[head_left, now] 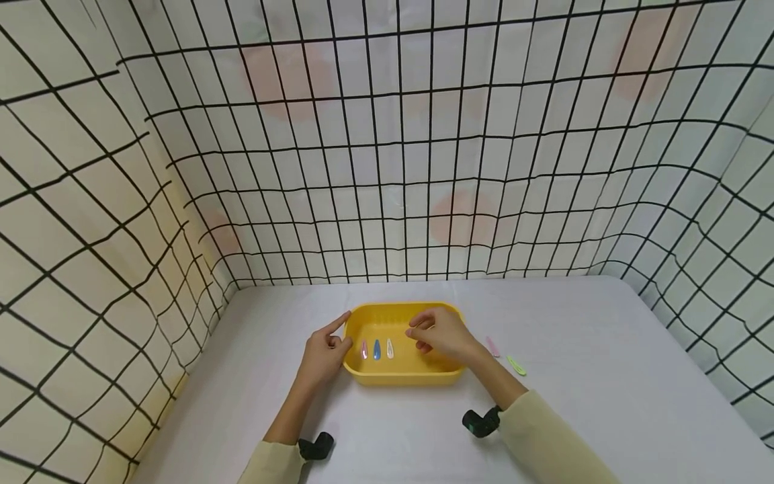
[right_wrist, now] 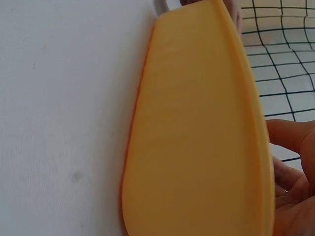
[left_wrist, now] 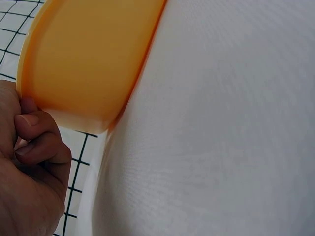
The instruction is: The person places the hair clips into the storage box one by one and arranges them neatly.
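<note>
A yellow plastic tray [head_left: 408, 379] sits on the white table. Inside, toward its left, a pink hair clip [head_left: 364, 349], a blue hair clip [head_left: 377, 349] and a white hair clip [head_left: 390, 348] lie in a row. My left hand [head_left: 323, 353] holds the tray's left rim, thumb at the edge, index finger stretched to the far corner. Over the tray's right half hovers my right hand [head_left: 444, 333], fingers loosely bent, no clip visible at the fingertips. The tray wall [right_wrist: 197, 123] hides part of that hand in the right wrist view.
To the right of the tray, another pink hair clip [head_left: 492, 347] and a green hair clip [head_left: 517, 365] lie on the tabletop [head_left: 605, 376]. White walls with a black grid [head_left: 393, 168] stand at the back and both sides.
</note>
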